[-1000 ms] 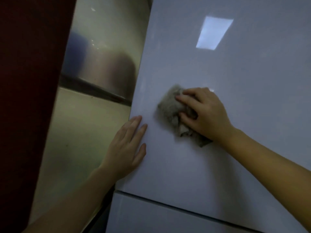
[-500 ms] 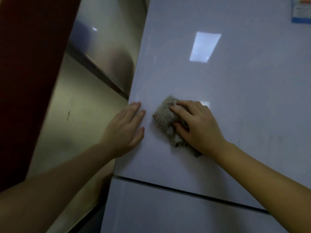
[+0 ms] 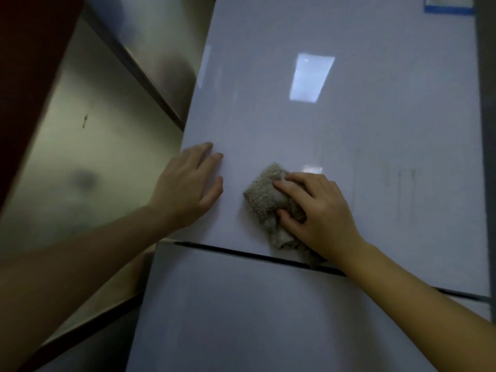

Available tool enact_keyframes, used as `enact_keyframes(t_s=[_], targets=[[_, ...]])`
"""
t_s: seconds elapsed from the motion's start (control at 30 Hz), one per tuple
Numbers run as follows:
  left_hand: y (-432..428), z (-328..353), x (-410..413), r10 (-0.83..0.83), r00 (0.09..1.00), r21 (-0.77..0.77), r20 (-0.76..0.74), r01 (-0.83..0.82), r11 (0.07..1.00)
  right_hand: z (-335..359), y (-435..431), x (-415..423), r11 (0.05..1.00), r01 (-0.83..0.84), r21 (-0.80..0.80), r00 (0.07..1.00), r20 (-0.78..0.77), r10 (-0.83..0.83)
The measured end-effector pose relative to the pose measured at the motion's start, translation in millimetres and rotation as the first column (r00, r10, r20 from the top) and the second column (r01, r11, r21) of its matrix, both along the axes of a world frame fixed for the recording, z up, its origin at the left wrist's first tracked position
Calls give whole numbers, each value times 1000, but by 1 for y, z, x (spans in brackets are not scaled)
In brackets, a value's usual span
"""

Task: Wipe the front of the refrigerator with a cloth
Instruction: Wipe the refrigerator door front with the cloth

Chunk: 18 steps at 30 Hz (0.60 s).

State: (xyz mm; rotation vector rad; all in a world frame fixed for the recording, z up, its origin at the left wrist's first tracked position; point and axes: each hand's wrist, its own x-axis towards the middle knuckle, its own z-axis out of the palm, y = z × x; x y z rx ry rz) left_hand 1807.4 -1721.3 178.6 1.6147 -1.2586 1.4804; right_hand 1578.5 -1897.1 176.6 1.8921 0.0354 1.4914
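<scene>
The top edge cuts off the blue-bordered label (image 3: 448, 5), its print unreadable.

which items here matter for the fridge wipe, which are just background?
Job:
- cloth under right hand
- upper refrigerator door, braced by left hand
- lower door

Background:
- blue-edged sticker
- steel panel

Dim, bluish light throughout. A bright rectangular glare patch sits on the glossy refrigerator door (image 3: 349, 130) toward 1 o'clock. Corners fall dark, edges bend with wide-angle distortion, detail soft and grainy.
</scene>
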Motion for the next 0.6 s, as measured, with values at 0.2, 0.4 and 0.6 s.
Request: enact_keyframes(t_s=[0.2,0.4,0.6], targets=[[-31,-28,-18,-39,999,-54,-7,39,998,6,-6,-8,1000,13,-10,999,31,-13],[-38,-31,-15,-72,997,-91,-24,69,993,9,-5,-4,998,-23,60,995,98,17],[-36,-30,-20,-81,997,-124,-12,79,989,-13,1,4,999,13,48,997,76,-17]])
